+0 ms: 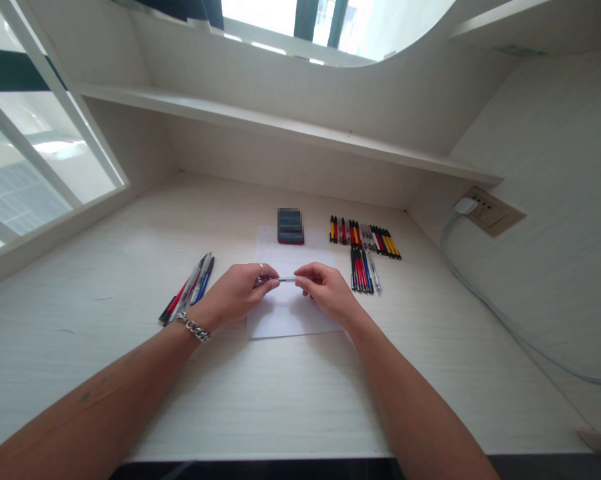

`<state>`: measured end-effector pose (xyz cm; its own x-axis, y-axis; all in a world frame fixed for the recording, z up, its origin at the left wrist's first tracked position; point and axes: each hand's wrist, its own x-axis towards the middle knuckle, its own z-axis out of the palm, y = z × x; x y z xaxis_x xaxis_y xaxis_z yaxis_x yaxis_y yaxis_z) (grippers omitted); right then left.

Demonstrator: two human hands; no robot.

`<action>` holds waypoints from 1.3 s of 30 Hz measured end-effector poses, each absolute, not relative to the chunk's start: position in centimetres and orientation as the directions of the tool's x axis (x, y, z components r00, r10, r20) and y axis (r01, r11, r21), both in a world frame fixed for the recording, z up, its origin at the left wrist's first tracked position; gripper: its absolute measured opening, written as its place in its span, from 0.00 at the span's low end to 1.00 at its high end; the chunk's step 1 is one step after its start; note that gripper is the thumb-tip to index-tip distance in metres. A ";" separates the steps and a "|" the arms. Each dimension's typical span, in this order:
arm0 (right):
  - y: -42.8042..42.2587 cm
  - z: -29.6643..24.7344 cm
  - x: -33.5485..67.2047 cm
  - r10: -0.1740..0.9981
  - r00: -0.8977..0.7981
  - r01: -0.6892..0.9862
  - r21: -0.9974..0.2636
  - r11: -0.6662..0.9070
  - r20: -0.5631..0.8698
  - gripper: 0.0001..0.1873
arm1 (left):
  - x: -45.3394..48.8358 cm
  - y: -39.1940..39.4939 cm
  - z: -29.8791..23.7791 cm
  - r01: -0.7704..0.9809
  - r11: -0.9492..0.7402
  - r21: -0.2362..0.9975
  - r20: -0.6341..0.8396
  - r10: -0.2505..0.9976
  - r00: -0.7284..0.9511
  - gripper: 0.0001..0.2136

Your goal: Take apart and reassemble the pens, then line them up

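Between my two hands a clear-barrelled pen (287, 279) lies level, above a white sheet of paper (295, 323). The fingertips of my left hand (247, 287) pinch its left end. My right hand (325, 287) pinches the other end with thumb and fingers. Both pen ends are partly hidden by the fingers. Left of my left hand, a loose bunch of pens (187, 290) in red, black, blue and clear lies slanted on the desk. To the right of my right hand is a short row of pens (364, 271), black, red, blue and clear.
A longer row of pens (365, 237) in yellow, red, black and clear lies farther back. A dark, blurred-out device (291, 227) rests at the paper's far edge. On the right wall, a white charger (465, 205) sits in a socket, its cable (500, 317) running along the desk's right side.
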<state>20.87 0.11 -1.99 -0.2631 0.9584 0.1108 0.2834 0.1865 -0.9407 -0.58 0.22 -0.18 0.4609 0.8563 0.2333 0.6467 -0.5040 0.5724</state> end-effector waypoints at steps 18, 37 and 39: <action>-0.1 -1.6 20.9 0.965 -0.239 0.362 -0.911 0.196 0.113 0.11 | -0.6 0.2 -0.1 0.677 -0.512 0.528 0.208 0.851 0.482 0.11; -0.2 -1.7 20.2 0.951 -0.197 0.375 -0.878 0.298 0.239 0.07 | -0.1 -0.2 -0.4 0.580 -0.587 0.565 0.232 0.787 0.571 0.15; -0.2 -1.6 20.4 0.954 -0.183 0.373 -0.880 0.293 0.239 0.07 | -0.1 -0.2 -0.3 0.601 -0.574 0.557 0.218 0.798 0.561 0.14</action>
<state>20.42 -0.17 -1.63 -0.1829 0.9535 0.2394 0.3733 0.2926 -0.8803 -0.08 -0.19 -0.26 0.5613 0.7984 0.2178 0.6006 -0.5740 0.5566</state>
